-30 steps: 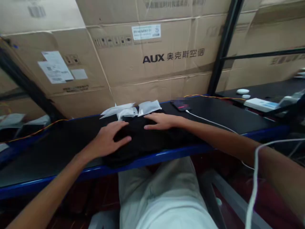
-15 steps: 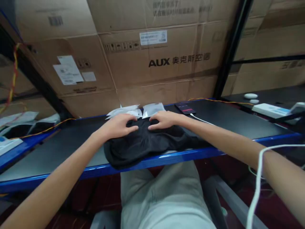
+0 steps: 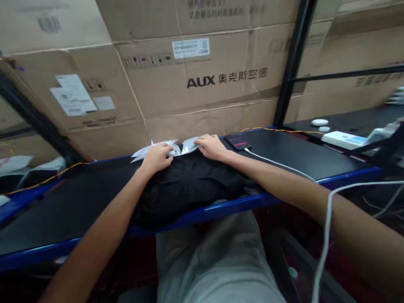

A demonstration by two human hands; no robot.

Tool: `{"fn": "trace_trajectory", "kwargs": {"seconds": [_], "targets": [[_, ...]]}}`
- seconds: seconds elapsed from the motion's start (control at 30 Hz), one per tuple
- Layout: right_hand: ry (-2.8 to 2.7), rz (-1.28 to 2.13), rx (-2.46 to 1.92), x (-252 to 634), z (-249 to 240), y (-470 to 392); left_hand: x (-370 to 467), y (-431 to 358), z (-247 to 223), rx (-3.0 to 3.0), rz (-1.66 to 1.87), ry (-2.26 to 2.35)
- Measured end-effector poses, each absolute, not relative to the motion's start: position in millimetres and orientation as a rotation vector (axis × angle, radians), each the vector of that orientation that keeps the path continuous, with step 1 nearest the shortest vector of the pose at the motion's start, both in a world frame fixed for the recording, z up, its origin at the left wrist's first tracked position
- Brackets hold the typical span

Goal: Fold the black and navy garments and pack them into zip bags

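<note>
A crumpled black cloth (image 3: 189,185) lies along the front edge of the dark tabletop and hangs a little over it. My left hand (image 3: 158,158) is at the cloth's back left, its fingers over white packets (image 3: 143,151) and bent; whether they grip one is unclear. Beside it on the right, my right hand (image 3: 210,146) touches a pale flat packet (image 3: 189,145) with its fingertips at the cloth's back edge. A dark phone (image 3: 238,142) with a white cable plugged in rests to the right of my right hand.
Large cardboard boxes (image 3: 221,101) stand behind the table (image 3: 75,206), between black posts (image 3: 288,63). White boxes (image 3: 344,139) and small round white items lie on the right-hand surface. A white cable (image 3: 328,227) crosses my right forearm. More packets lie at far left.
Both hands have moved from the black cloth to the packets behind it. The cloth looks bunched up more. The view has shifted slightly to the right.
</note>
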State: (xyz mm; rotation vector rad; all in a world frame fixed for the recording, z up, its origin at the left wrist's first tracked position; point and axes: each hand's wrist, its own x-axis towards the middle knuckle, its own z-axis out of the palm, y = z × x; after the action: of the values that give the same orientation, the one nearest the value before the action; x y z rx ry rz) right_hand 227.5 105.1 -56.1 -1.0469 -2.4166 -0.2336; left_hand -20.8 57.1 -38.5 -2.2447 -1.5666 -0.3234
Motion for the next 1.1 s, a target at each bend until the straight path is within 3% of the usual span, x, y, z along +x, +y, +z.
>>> {"fn": "trace_trajectory", "kwargs": {"seconds": [0.27, 0.4, 0.6, 1.1], "targets": [[-1.938, 0.373, -1.267, 237, -60, 130, 4, 50, -42, -2.347, -0.521, -1.446], [-1.958, 0.547, -1.027, 237, -65, 131, 12, 53, -48, -2.358, -0.568, -1.490], [-2.230, 0.513, -0.523, 229, -62, 110, 1, 60, -52, -2.377, -0.676, -1.616], [-2.042, 0.176, -1.235, 257, -64, 137, -43, 59, -35, -2.303, -0.754, -1.710]]}}
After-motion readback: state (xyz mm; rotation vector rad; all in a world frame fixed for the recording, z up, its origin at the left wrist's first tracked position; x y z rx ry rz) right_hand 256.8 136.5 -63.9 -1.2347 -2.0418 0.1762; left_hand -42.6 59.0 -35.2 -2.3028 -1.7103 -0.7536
